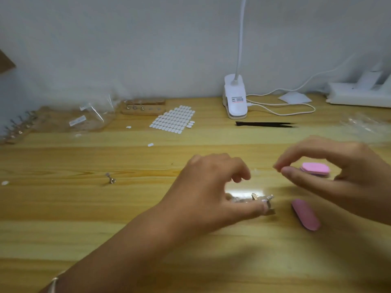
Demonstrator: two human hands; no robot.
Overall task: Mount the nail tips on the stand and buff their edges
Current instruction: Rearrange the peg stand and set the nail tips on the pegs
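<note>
A small stand (249,198) with metal pegs lies on the wooden table (84,208), blurred and partly hidden under my left hand (207,187). That hand holds it, fingers curled over the top and thumb against its near right end. To the right and slightly higher, my right hand (330,172) pinches a tiny pale nail tip (276,167) between thumb and forefinger; blur hides its shape. One pink buffer block (315,169) sits behind the right hand's fingers. A second pink buffer (305,214) lies just right of the stand.
At the back lie a sheet of white adhesive tabs (172,120), a wooden peg stand (143,107), clear bags (93,117), a clip lamp (234,100) with cable, black tweezers (266,124) and a power strip (359,94). A loose metal peg (111,178) lies left.
</note>
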